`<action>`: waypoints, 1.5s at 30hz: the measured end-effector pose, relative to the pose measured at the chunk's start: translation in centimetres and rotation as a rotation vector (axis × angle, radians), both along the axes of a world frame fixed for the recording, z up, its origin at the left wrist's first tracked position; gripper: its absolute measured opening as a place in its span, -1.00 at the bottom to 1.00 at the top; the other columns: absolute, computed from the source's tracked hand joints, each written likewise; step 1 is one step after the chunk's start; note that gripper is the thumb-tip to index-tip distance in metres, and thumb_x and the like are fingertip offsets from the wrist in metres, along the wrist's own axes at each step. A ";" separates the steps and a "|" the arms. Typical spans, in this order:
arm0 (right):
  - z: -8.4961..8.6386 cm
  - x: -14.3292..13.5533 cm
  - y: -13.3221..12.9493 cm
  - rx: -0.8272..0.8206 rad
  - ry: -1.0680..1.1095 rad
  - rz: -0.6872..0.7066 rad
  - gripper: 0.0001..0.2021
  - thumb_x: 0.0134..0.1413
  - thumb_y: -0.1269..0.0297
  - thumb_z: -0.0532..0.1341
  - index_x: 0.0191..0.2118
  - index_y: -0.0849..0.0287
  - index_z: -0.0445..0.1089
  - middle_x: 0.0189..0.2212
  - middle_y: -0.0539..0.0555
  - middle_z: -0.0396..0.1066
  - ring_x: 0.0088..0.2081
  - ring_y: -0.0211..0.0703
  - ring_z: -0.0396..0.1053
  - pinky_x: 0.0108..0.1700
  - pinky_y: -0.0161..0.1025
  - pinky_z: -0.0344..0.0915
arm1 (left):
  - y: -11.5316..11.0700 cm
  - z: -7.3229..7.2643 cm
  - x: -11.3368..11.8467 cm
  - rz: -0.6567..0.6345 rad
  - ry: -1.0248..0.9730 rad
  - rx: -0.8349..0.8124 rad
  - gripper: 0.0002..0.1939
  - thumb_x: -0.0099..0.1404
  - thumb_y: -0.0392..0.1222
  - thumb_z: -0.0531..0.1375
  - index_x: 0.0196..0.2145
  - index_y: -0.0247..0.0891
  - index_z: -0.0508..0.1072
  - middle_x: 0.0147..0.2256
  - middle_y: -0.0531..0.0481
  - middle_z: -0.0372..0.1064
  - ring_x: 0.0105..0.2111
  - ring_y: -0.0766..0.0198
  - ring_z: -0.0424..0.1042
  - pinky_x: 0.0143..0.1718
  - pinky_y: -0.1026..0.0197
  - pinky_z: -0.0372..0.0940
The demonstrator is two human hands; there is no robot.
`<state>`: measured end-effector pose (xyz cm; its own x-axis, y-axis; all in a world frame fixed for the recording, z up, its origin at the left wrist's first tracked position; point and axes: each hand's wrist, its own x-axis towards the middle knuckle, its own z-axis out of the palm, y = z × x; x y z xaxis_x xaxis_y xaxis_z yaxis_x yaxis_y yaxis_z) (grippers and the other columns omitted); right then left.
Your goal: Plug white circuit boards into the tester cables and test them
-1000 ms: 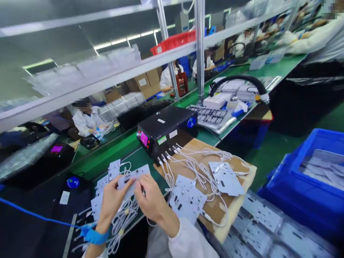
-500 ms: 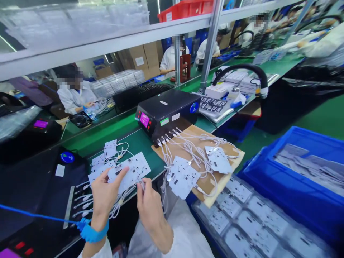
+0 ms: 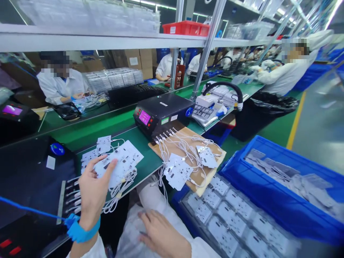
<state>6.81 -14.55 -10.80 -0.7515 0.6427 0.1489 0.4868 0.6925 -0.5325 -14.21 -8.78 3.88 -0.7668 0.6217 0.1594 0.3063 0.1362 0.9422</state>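
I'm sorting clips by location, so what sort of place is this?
Probably an electronics factory: the left hand holds a circuit board, more boards fill a tray, and people in white coats work along a long green bench.

Bright red tray, magenta screen

One red bin at 12 o'clock. Two pink screens and one black fan toward 9 o'clock. Two round blue stickers. Two white boards on one brown board toward 5 o'clock.
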 end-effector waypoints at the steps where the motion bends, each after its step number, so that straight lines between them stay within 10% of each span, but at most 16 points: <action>1: 0.1 1.0 0.1 -0.037 0.036 0.059 -0.39 0.15 -0.04 0.42 0.25 0.02 0.33 0.01 0.15 0.58 0.00 0.07 0.58 0.00 -0.14 0.54 | 0.1 -0.4 0.4 -0.043 -0.035 -0.018 -0.18 0.01 0.32 0.45 0.15 -0.14 0.55 -0.60 0.18 0.18 -0.66 0.34 0.16 -0.69 0.32 0.03; 4: 2.2 4.0 3.3 -0.094 0.118 0.078 -0.40 0.24 0.04 0.38 0.32 -0.03 0.28 0.18 0.16 0.49 0.13 0.03 0.50 0.15 -0.14 0.50 | 0.5 -1.5 1.5 -0.219 -0.113 -0.007 -0.11 0.09 0.28 0.42 0.31 -0.06 0.40 -0.33 0.01 0.49 -0.49 0.22 0.40 -0.56 0.25 0.28; 9: 7.4 5.7 14.8 0.214 -0.271 -0.412 -0.73 0.40 0.31 0.19 0.09 0.33 0.47 0.08 0.40 0.48 0.15 0.20 0.43 0.18 0.12 0.40 | 2.1 -3.6 3.8 -0.472 -0.018 -0.053 -0.43 0.29 0.27 0.25 0.06 -0.17 0.63 0.08 -0.18 0.50 -0.18 0.11 0.50 -0.31 0.20 0.39; 14: 8.5 4.4 20.6 0.197 -0.576 -0.200 -0.79 0.39 0.33 0.21 -0.05 0.36 0.53 -0.09 0.36 0.57 0.00 0.13 0.52 0.08 -0.07 0.36 | 5.2 -5.6 7.2 -0.600 0.039 0.027 -0.49 0.39 0.14 0.18 0.11 -0.21 0.61 0.13 -0.20 0.40 0.02 0.05 0.51 -0.05 0.11 0.47; 21: 9.7 7.2 22.1 0.099 -0.399 -0.245 -0.76 0.45 0.24 0.08 -0.20 0.18 0.44 -0.34 0.10 0.54 -0.33 -0.14 0.47 -0.26 -0.25 0.22 | 10.2 -7.1 10.4 -0.711 0.334 0.113 -0.53 0.46 0.02 0.21 0.20 -0.26 0.50 0.20 -0.25 0.37 0.25 -0.04 0.40 0.31 -0.01 0.32; 28: 9.9 9.4 22.8 -0.036 -0.010 -0.404 -0.75 0.42 0.18 0.03 -0.35 0.08 0.20 -0.50 -0.09 0.29 -0.47 -0.24 0.23 -0.36 -0.27 0.11 | 13.3 -9.7 11.8 -0.898 0.393 0.073 -0.65 0.41 -0.08 0.29 0.09 -0.23 0.57 0.15 -0.23 0.46 0.16 -0.05 0.48 0.21 -0.02 0.40; 37: 9.5 9.7 23.4 -0.098 0.130 -0.322 -0.73 0.38 0.30 -0.11 -0.36 0.08 0.19 -0.36 0.00 0.34 -0.29 -0.18 0.32 -0.16 -0.22 0.29 | 15.3 -9.5 11.6 -0.941 0.285 0.071 -0.82 0.36 -0.13 0.30 -0.16 -0.25 0.63 -0.13 -0.17 0.61 -0.07 0.01 0.57 0.06 0.02 0.43; 45: 6.3 11.5 21.3 0.251 -0.285 -0.421 -0.74 0.47 0.09 0.07 -0.19 0.15 0.33 -0.26 0.17 0.44 -0.20 0.05 0.43 -0.11 -0.05 0.39 | 15.2 -8.4 10.9 -0.808 0.126 0.016 -0.74 0.32 -0.04 0.27 -0.28 -0.30 0.64 -0.29 -0.13 0.61 -0.28 0.09 0.53 -0.19 0.12 0.38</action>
<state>18.28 6.76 -4.53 -0.4708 0.8667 0.1646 0.8486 0.4959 -0.1841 -3.30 6.42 -4.53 -0.0585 0.9719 0.2278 0.4084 -0.1849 0.8939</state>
